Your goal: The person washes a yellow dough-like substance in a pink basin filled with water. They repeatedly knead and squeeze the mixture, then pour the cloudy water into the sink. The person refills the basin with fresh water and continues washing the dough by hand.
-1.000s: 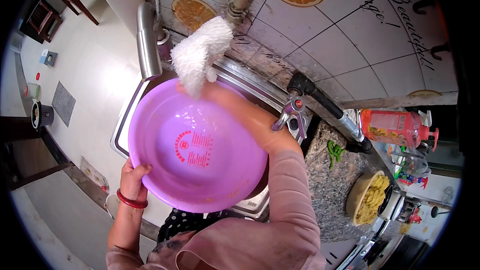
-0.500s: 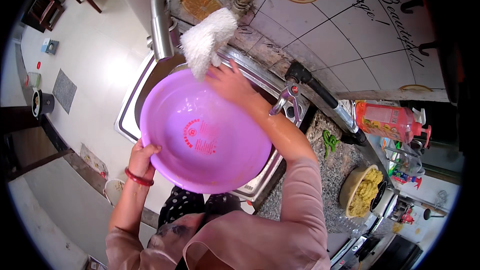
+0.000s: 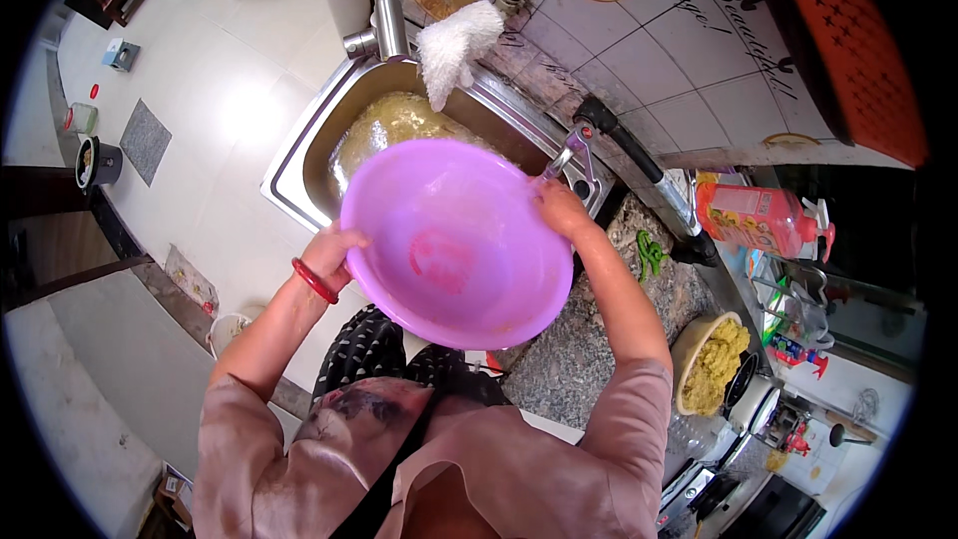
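Observation:
A wide purple plastic basin hangs tilted between my hands, over the near part of the metal sink. Its inside faces up and shows only a blurred red print on the bottom. My left hand grips the left rim, thumb over the edge. On the right rim, close to the tap, my right hand is closed with its fingers partly behind the rim. Cloudy yellowish water shows in the sink beyond the basin. A white cloth hangs on the pipe behind the sink.
On the granite counter to the right lie green peppers. Beyond them stands a bowl of yellow food. A pink pump bottle stands on the sill. A steel faucet rises at the sink's far left corner.
My right hand has come from beside the white cloth to the basin's right rim. The basin has shifted right in view, uncovering more of the sink and its water.

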The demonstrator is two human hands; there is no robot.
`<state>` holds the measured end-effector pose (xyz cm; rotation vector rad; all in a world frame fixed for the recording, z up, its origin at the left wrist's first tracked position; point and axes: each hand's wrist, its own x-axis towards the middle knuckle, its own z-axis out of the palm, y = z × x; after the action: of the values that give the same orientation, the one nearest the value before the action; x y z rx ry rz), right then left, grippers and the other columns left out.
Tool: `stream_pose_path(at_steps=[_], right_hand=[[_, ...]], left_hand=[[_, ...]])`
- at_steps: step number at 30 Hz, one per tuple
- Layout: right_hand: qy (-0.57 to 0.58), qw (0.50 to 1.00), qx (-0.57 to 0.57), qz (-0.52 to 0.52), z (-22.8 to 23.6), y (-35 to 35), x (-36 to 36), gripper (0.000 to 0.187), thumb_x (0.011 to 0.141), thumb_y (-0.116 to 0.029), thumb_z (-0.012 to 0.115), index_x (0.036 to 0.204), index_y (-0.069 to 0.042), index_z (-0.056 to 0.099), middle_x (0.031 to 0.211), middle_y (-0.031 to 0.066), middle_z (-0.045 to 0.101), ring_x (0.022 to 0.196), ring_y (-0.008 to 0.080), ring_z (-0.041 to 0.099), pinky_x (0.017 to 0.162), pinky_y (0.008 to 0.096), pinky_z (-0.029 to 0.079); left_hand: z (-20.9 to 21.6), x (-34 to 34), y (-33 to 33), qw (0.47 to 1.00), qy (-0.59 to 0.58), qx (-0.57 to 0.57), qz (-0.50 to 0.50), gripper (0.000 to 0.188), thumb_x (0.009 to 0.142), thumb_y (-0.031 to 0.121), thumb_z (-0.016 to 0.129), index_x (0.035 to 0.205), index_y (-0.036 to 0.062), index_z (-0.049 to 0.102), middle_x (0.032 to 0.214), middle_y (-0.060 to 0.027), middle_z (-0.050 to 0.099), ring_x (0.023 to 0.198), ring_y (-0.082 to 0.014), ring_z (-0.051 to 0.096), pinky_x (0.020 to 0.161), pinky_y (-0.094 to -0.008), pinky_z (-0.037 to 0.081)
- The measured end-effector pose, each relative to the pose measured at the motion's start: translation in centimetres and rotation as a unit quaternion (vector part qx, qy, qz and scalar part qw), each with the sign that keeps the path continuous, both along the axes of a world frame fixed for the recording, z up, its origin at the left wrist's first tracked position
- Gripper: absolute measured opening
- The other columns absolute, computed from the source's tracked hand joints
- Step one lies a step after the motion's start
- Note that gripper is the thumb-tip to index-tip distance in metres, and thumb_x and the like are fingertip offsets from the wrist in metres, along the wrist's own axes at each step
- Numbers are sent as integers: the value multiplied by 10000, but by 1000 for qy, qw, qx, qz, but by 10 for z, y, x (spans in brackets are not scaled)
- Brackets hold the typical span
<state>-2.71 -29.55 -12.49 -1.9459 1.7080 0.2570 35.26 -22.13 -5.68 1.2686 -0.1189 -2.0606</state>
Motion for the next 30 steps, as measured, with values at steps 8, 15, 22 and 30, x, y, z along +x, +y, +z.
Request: stream_pose_path(at_steps=[8,15,22,30], right_hand=[[-1,995,103,4,42,-3,-6,439,803,-214,481,1225,-96,510,1240,206,482,1120,336,489,952,369,390],[-23,989,137,-56,79,2,-46,442,762,-236,511,1155,-40,560,1143,198,565,1093,318,527,935,342,399],[-203,896,126,-375,153,35,-60,142,708,-129,562,754,2,590,542,29,523,365,120,442,308,281,303],[-444,731,72,-512,225,89,-31,131,811,-100,514,885,7,527,572,20,515,342,64,393,286,188,279]], left_hand=[[-7,14,6,994,102,18,-37,471,753,-1,517,1210,-21,407,1037,-166,593,833,-262,644,737,-374,564],[-23,-15,-16,990,134,17,-36,418,767,52,560,1162,-52,469,1047,-160,600,938,-248,609,876,-375,489],[-46,-23,-27,970,222,8,-96,419,847,142,552,1220,-21,454,1171,-184,543,1041,-274,561,933,-424,440],[-30,-99,-42,980,96,110,-137,325,936,225,427,1150,-1,521,1114,-162,585,999,-252,589,891,-414,473]])
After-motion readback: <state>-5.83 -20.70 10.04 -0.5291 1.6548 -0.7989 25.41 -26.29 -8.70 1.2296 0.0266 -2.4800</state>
